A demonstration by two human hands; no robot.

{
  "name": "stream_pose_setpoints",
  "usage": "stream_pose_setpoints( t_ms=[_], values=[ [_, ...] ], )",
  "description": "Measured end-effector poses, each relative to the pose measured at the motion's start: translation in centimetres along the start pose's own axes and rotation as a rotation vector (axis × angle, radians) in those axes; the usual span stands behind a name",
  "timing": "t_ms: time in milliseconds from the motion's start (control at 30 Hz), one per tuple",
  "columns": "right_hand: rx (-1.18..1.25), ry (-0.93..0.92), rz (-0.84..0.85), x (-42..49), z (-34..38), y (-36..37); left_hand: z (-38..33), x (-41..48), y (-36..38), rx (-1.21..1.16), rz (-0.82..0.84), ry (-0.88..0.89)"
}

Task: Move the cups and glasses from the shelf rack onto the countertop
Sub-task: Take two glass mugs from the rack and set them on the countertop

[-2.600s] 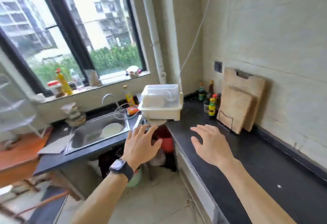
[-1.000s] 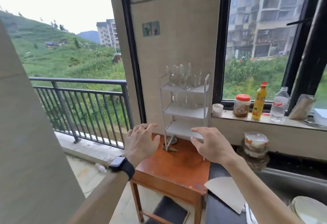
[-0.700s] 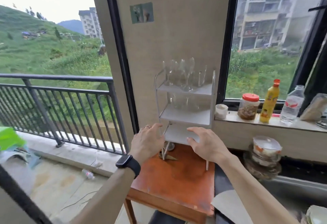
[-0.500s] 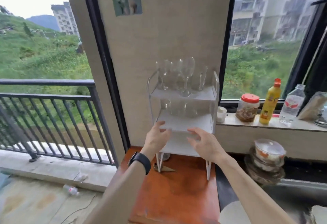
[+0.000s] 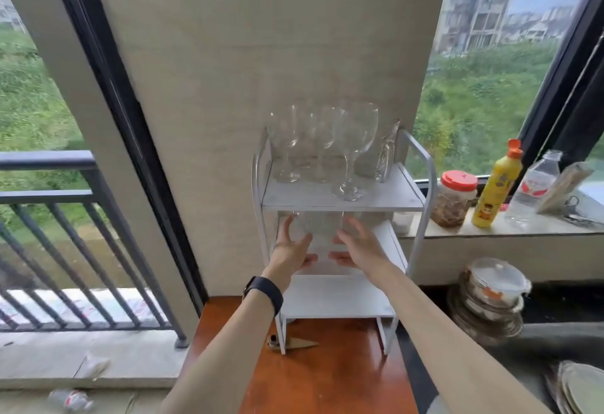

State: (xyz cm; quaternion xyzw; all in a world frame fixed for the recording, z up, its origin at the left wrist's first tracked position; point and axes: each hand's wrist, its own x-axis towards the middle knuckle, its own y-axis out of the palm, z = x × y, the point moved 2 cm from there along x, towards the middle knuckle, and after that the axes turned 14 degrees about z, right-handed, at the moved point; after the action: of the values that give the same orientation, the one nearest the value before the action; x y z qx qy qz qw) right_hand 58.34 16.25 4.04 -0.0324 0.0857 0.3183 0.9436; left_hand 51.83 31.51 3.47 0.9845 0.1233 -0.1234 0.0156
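A white three-tier shelf rack (image 5: 340, 199) stands on a reddish wooden table (image 5: 330, 377) against the wall. Wine glasses (image 5: 354, 149) crowd its top tier. On the middle tier sits a clear glass (image 5: 318, 225), hard to make out, between the left hand (image 5: 291, 250) and right hand (image 5: 359, 247); both sets of fingers are spread, curved toward its sides, contact unclear

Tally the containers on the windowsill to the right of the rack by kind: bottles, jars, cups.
Bottles: 2 (yellow bottle, clear bottle)
Jars: 1 (red-lidded jar)
Cups: 1 (white cup)
Total: 4
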Motion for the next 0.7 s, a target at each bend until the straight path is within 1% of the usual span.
stream_pose_setpoints(
  t_ms=[67, 133, 233, 333, 400, 533, 600, 700],
  values=[
    [0.027, 0.002, 0.034, 0.7, 0.0, 0.3, -0.1, 0.3, -0.3, -0.043, -0.007, 0.027],
    [0.047, -0.024, 0.02, 0.7, 0.0, 0.4, -0.5, 0.0, -0.1, -0.049, -0.01, 0.066],
    [0.07, -0.069, -0.049, -0.3, -0.6, 0.0, -0.4, -0.7, 0.7, 0.047, 0.027, 0.127],
    [0.033, -0.106, -0.078, -2.0, -1.4, -0.4, 0.2, -1.7, 1.3, 0.127, 0.024, 0.179],
    [0.022, -0.122, -0.08, -3.2, -2.1, -0.7, 0.7, -2.4, 1.3, 0.132, 0.025, 0.2],
    [0.018, -0.111, -0.032, -5.5, -3.1, -1.2, 1.9, -3.7, 0.7, 0.154, 0.012, 0.213],
    [-0.059, -0.103, -0.04, -6.1, -3.1, -1.5, 2.1, -4.2, 0.6, 0.179, -0.001, 0.219],
    [-0.304, -0.087, -0.123, -6.4, -2.3, -1.9, 2.1, -4.6, 0.6, 0.249, -0.02, 0.211]
  ],
)
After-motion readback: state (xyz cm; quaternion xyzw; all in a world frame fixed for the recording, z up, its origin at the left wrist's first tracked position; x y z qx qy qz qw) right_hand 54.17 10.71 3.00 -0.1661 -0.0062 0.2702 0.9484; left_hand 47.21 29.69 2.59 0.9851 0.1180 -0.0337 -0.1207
